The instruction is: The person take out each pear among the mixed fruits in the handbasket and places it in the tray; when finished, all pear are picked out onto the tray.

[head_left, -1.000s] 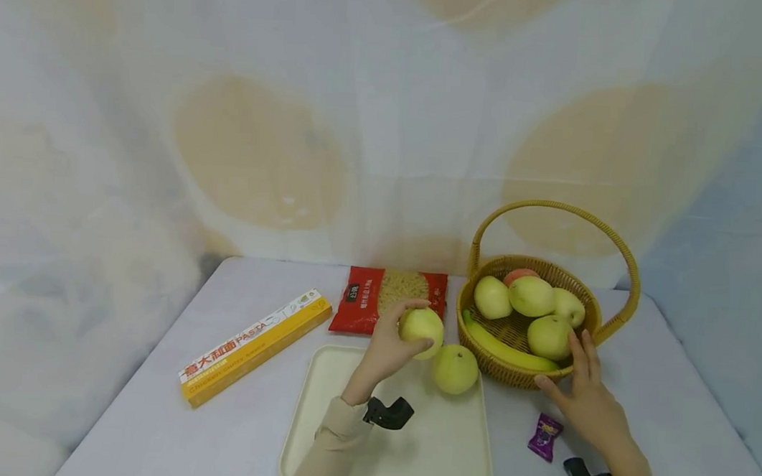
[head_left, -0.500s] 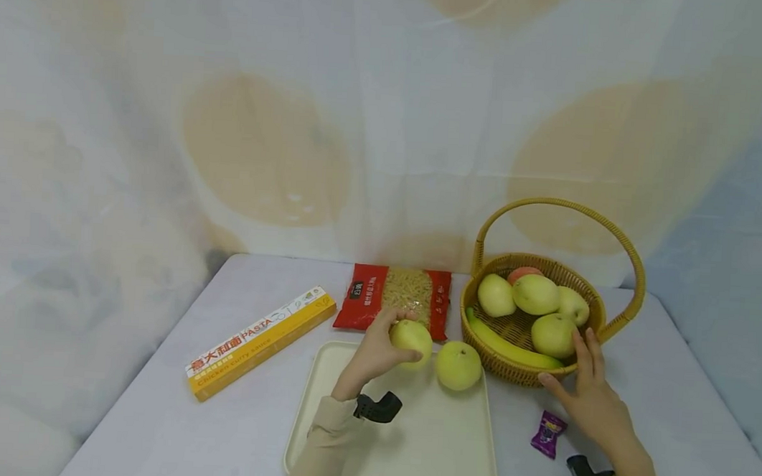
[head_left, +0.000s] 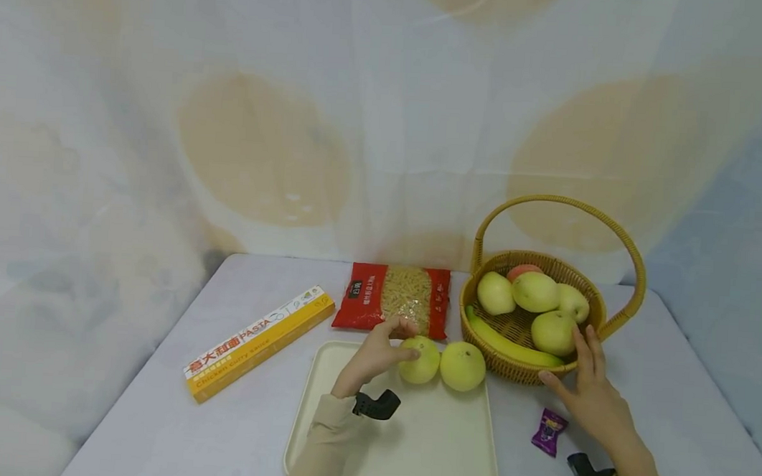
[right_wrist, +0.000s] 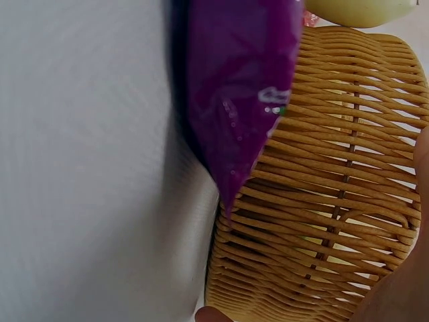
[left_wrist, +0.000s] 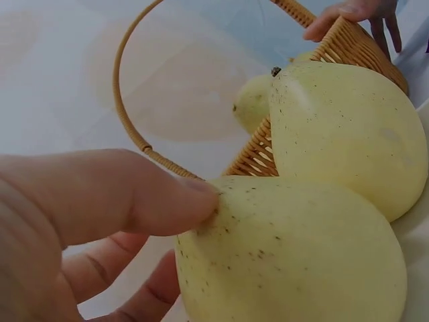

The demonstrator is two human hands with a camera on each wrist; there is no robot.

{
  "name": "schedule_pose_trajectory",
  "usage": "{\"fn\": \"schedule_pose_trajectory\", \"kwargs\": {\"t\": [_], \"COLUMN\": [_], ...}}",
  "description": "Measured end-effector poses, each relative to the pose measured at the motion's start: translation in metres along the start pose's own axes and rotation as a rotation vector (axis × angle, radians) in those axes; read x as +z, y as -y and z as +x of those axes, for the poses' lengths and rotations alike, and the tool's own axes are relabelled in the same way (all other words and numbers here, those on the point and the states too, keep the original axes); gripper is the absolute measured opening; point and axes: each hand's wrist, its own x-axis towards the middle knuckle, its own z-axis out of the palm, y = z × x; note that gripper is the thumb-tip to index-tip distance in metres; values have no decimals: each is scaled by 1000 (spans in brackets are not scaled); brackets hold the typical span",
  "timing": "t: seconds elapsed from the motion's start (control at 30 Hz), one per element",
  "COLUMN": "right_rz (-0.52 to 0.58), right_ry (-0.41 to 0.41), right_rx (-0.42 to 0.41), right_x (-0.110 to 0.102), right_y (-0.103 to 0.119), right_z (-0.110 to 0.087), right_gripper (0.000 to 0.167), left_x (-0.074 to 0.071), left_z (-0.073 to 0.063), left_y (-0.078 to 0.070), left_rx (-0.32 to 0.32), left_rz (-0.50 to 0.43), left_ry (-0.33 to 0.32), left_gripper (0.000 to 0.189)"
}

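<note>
A yellow-green pear (head_left: 419, 360) sits at the far edge of the cream tray (head_left: 431, 442), beside a second pear (head_left: 462, 367). My left hand (head_left: 375, 356) is at the first pear's left side. In the left wrist view, the thumb (left_wrist: 161, 198) touches its speckled skin while the other fingers lie loosely at its edge, partly hidden. My right hand (head_left: 592, 400) rests spread against the near right rim of the wicker basket (head_left: 510, 374). Several pears (head_left: 536, 292), a banana (head_left: 511, 345) and a reddish fruit (head_left: 524, 271) lie in the basket.
A purple-wrapped candy (head_left: 548, 432) lies between tray and right hand. Behind the tray is a red pasta bag (head_left: 361, 302). To the left lies a long yellow pasta box (head_left: 259, 347). The basket's tall handle (head_left: 554, 200) arches over the fruit.
The pear in my left hand has come down and to the side onto the tray, next to the other pear, and the left fingers have loosened from it. The right hand stays at the basket.
</note>
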Motion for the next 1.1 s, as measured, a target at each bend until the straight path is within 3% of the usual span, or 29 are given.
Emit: {"fn": "schedule_pose_trajectory", "kwargs": {"t": [0.17, 0.43, 0.73, 0.97, 1.1], "right_rz": [1, -3, 11, 11, 12], "right_ry": [5, 2, -6, -7, -12], "right_rx": [11, 17, 28, 23, 19], "right_x": [0, 0, 2, -1, 1], "right_y": [0, -2, -3, -1, 1], "right_z": [1, -1, -3, -1, -1], "right_gripper": [96, 96, 96, 95, 96], "left_x": [-2, 8, 28, 45, 63], "left_z": [0, 13, 46, 75, 95], "left_y": [-5, -27, -73, -116, -126], "left_rx": [-7, -1, 78, 115, 130], "left_rz": [-2, -90, -100, -207, -268], "left_ry": [16, -75, -71, -17, -3], "left_gripper": [29, 35, 28, 34, 37]}}
